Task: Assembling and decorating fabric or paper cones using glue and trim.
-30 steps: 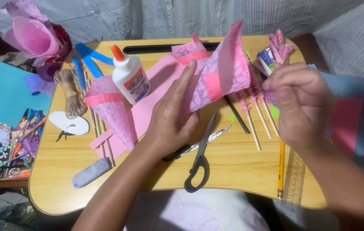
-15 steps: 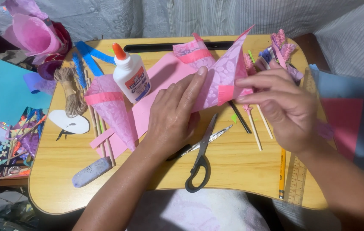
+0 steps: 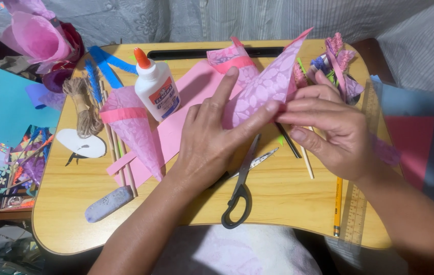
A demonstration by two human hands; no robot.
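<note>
Pink patterned paper (image 3: 265, 89) is being curled into a cone over the middle of the wooden lap tray (image 3: 288, 196), its pointed tip rising toward the far right and its wider part lying under the left hand (image 3: 212, 140). The left hand is pressing down on the near left part of the sheet, fingers spread, with the index finger stretching along the paper toward the far side and the thumb meeting the edge at the right. The right hand (image 3: 329, 132) is coming in from the right, its fingertips pressing together on the paper's right edge, just beside the left thumb. So the paper is sitting between both hands, its long axis running from near left to far right, with the loose edge lying nearer the right hand. Black-handled scissors (image 3: 240, 191) are lying just near of the hands, blades pointing to the far right. A white glue bottle (image 3: 155, 86) with an orange cap is standing to the far left, beside a finished pink cone (image 3: 133, 130). A yellow pencil (image 3: 337, 206) and a ruler (image 3: 355, 219) are resting at the near right.
</note>
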